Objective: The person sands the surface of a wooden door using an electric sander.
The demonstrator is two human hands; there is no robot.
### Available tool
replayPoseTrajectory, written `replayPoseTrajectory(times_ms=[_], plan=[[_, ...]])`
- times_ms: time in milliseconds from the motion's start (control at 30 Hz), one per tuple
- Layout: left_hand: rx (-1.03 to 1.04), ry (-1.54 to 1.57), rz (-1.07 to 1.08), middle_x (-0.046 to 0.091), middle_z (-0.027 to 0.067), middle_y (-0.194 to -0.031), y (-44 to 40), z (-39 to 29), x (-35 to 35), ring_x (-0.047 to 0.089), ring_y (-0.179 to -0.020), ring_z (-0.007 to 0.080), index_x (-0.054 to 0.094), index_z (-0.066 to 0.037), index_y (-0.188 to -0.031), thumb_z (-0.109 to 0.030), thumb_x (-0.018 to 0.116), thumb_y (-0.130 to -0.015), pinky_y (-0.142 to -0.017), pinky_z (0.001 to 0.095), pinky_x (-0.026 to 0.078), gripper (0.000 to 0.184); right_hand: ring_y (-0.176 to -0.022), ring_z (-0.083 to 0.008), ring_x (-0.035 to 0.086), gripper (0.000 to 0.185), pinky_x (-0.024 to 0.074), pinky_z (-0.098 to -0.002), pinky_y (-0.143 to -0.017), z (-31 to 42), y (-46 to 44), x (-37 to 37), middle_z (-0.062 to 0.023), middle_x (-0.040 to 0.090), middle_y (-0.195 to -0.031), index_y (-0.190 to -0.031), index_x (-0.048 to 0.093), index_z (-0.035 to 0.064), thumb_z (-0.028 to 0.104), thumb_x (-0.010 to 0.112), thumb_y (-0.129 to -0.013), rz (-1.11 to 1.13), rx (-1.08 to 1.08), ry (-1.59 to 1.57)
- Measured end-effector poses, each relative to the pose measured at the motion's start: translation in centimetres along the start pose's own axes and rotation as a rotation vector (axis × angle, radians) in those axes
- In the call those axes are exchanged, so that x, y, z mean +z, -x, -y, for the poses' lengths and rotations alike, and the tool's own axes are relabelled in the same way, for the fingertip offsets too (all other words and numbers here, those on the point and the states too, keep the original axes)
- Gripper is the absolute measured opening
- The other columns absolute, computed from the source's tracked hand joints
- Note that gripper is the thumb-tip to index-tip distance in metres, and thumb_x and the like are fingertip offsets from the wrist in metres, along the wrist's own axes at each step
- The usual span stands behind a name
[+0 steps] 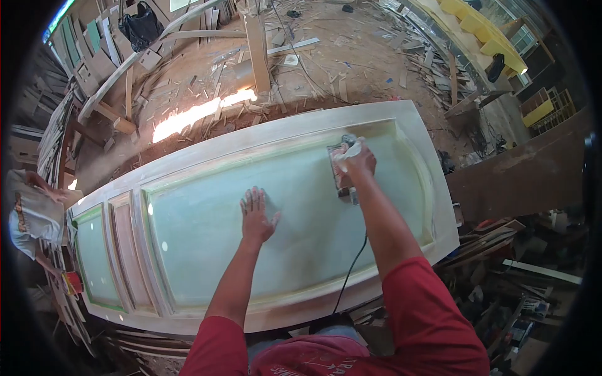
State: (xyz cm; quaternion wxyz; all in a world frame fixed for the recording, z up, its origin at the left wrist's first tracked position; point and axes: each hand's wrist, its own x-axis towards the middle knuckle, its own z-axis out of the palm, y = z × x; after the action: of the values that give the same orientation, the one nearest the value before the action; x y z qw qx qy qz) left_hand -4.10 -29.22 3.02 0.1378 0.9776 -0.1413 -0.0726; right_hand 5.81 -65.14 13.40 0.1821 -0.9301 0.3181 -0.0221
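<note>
A large panelled door (301, 225) with pale green panels and a whitish wooden frame lies flat in front of me. Flat on the big green panel, near its middle, rests my left hand (255, 216) with fingers spread. My right hand (359, 160) is wrapped round the top of a power sander (340, 172), which sits on the right part of the same panel. From the sander a dark cord (352, 269) runs toward my body over the door's near edge.
At the far left a co-worker (37, 207) stands by the door's end, a red object (73, 282) near one hand. Wooden posts (256, 53) and scraps cover the floor beyond. A brown board (520, 175) and wood pieces lie right.
</note>
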Motion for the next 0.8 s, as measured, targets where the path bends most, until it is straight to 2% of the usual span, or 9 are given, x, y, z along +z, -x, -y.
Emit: replayPoseTrajectory(times_ms=[200,267,367,533,633,800], plan=[[0.109,0.000,0.022,0.014,0.0201,-0.183,-1.4,-8.2,1.3,0.012,-0.169,0.0408,0.020,-0.004,-0.175,-0.056,0.066,-0.101,-0.135,0.0618,0.010,0.101,-0.117,-0.0451,0.074,0.062,0.0587,-0.0548,-0.101,-7.6,-7.0,-4.0,-0.0243,0.077,-0.122,-0.128,0.065,0.0096,0.062,0.072,-0.095,-0.033,0.115,0.019],[0.111,0.017,0.019,0.016,0.0186,-0.183,-2.0,-8.3,1.1,0.014,-0.169,0.0390,0.022,-0.007,-0.175,-0.055,0.066,-0.102,-0.136,0.0611,0.011,0.097,-0.115,-0.0451,0.075,0.063,0.0601,-0.0568,-0.097,-9.9,-8.8,-4.5,-0.0236,0.077,-0.120,-0.125,0.066,0.0083,0.065,0.071,-0.097,-0.080,0.097,0.048],[0.061,0.032,0.000,0.020,0.0166,-0.183,-2.1,-6.5,0.7,0.017,-0.169,0.0368,0.024,-0.010,-0.175,-0.053,0.065,-0.104,-0.136,0.0599,0.012,0.093,-0.116,-0.0449,0.075,0.067,0.0601,-0.0555,-0.099,-12.2,-10.8,-4.5,-0.0237,0.077,-0.122,-0.130,0.066,0.0080,0.064,0.073,-0.094,-0.077,0.118,0.102],[-0.120,-0.004,-0.067,0.022,0.0162,-0.182,-2.2,-1.4,-0.2,0.019,-0.168,0.0365,0.024,-0.013,-0.176,-0.053,0.063,-0.105,-0.136,0.0596,0.013,0.090,-0.120,-0.0446,0.073,0.071,0.0599,-0.0548,-0.100,-9.3,-8.7,-6.7,-0.0242,0.076,-0.125,-0.130,0.065,0.0082,0.060,0.081,-0.085,-0.022,0.097,0.136],[-0.169,-0.007,-0.116,0.022,0.0159,-0.182,-2.4,1.7,-0.6,0.019,-0.168,0.0364,0.024,-0.013,-0.176,-0.054,0.061,-0.106,-0.136,0.0595,0.014,0.089,-0.119,-0.0443,0.074,0.068,0.0586,-0.0519,-0.105,-6.5,-6.8,-5.0,-0.0249,0.076,-0.125,-0.133,0.064,0.0076,0.054,0.078,-0.085,0.005,0.066,0.038],[-0.196,-0.008,-0.128,0.024,0.0157,-0.182,-3.0,6.4,-1.9,0.021,-0.168,0.0364,0.024,-0.013,-0.176,-0.056,0.060,-0.106,-0.135,0.0596,0.015,0.089,-0.114,-0.0447,0.075,0.064,0.0591,-0.0528,-0.102,2.6,1.0,-3.2,-0.0262,0.076,-0.120,-0.133,0.060,0.0061,0.048,0.073,-0.086,0.096,-0.057,0.055]])
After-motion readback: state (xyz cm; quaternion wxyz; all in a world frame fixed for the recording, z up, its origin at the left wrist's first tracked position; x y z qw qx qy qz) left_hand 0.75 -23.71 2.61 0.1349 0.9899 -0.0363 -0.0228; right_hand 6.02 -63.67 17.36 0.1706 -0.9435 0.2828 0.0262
